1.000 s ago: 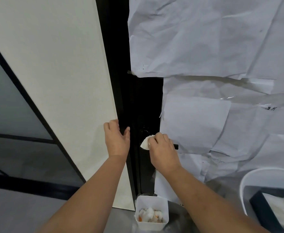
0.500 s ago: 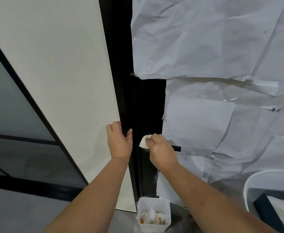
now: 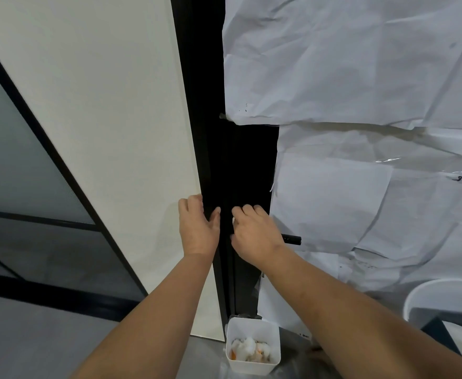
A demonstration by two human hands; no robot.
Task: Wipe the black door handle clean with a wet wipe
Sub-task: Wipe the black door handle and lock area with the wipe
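Note:
The black door handle (image 3: 292, 239) sticks out to the right from under my right hand (image 3: 254, 231); only its end shows. My right hand is closed over the handle's inner part, near the black door frame (image 3: 240, 165). A sliver of the white wet wipe (image 3: 233, 220) peeks out at the fingers; the rest is hidden in the hand. My left hand (image 3: 197, 225) rests flat on the edge of the white door panel (image 3: 109, 127), thumb on the black frame, holding nothing.
White paper sheets (image 3: 361, 77) cover the door to the right of the handle. On the floor below stands a small white bin (image 3: 253, 346) with used wipes. A round white tub (image 3: 443, 299) sits at the lower right. Dark glass panels fill the left.
My right hand has slid left and up along the handle toward the frame, and the wipe is now almost fully hidden under it. My left hand has barely moved.

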